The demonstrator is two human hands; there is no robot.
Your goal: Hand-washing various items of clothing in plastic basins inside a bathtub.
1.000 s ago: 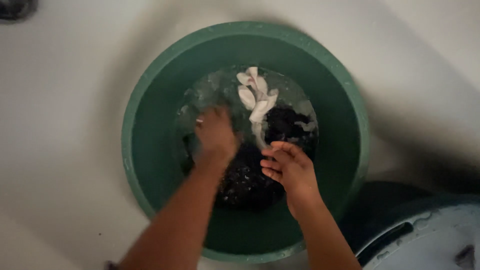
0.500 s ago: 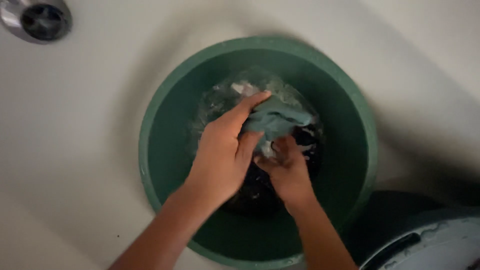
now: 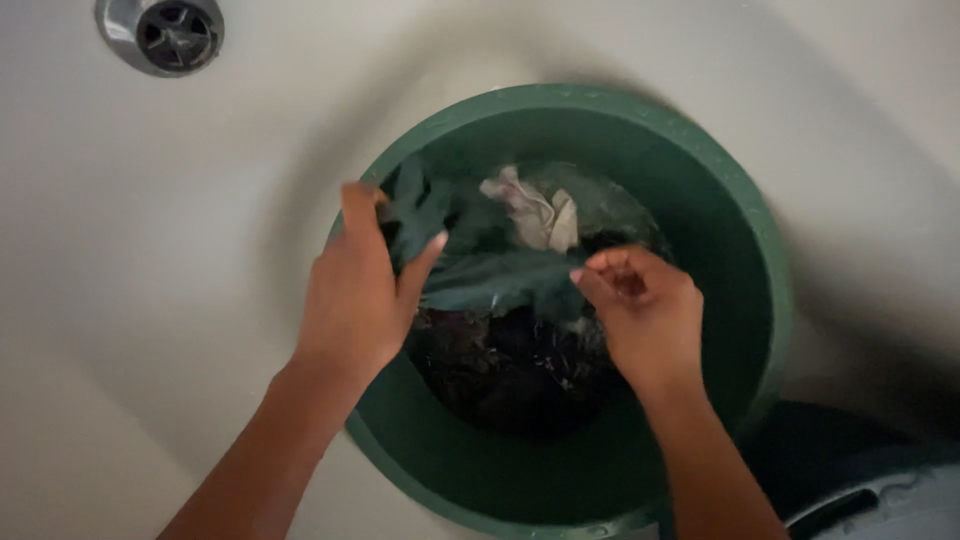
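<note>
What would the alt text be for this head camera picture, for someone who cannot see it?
Seen from above, a left hand and a right hand stretch a wet dark green cloth between them over a round green basin holding water, dark laundry and a pale cloth. The basin sits in a white tub with a metal drain at upper left.

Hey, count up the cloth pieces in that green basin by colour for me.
Teal-green cloth, stretched between left hand and right hand: 1
Pale pinkish-white cloth: 1
Dark cloth mass, pieces not separable: 1
Total in the green basin: 3
</note>
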